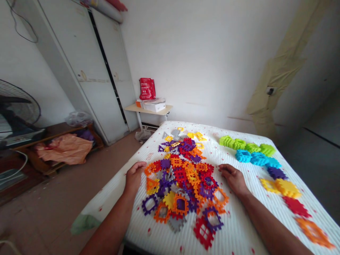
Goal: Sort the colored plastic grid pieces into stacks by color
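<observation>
Pile of tiles (183,177) at mid-bed (239,226), flanked by both hands. Left hand (135,176) is loosely curled, palm down, touching the pile's left edge. Right hand (233,177) lies flat, fingers together, at its right edge. Neither hand pinches a tile.

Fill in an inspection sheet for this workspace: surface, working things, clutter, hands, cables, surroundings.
Surface: white bed, red specks.
Working things: mixed pile of tiles; sorted stacks by colour to its right.
Clutter: crumpled cloth and plastic bag on the low shelf.
Hands: left hand curled at the pile's left edge; right hand flat at its right edge.
Cables: black cable on the wall; white cable near the floor, left.
Surroundings: wardrobe, fan, side table with red bag.
</observation>
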Demonstrator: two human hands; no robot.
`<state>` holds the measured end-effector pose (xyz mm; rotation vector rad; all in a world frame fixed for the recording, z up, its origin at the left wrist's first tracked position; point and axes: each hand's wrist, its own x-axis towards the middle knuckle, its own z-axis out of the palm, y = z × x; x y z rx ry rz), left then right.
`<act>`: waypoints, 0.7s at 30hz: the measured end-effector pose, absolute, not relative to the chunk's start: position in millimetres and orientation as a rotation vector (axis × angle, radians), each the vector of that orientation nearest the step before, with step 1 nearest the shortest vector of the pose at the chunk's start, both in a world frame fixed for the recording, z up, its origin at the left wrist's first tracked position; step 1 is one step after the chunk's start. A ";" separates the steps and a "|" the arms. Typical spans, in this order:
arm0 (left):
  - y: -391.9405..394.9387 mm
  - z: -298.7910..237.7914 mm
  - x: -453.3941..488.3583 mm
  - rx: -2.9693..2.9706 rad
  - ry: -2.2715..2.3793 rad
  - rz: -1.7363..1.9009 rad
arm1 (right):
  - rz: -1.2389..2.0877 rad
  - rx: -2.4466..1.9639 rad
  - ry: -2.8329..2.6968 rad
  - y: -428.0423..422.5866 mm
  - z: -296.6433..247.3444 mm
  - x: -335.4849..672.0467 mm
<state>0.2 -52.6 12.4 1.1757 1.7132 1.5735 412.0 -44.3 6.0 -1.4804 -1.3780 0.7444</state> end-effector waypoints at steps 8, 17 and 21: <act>-57.2 10.5 6.2 1.509 1.877 1.395 | 0.764 -1.489 -1.318 -48.1 7.2 415.8; -58.1 8.2 3.0 1.692 1.904 1.190 | 0.738 -1.488 -1.317 -60.7 2.6 428.8; -56.9 8.3 1.2 1.455 1.928 1.279 | 0.726 -1.460 -1.341 -63.2 2.5 427.9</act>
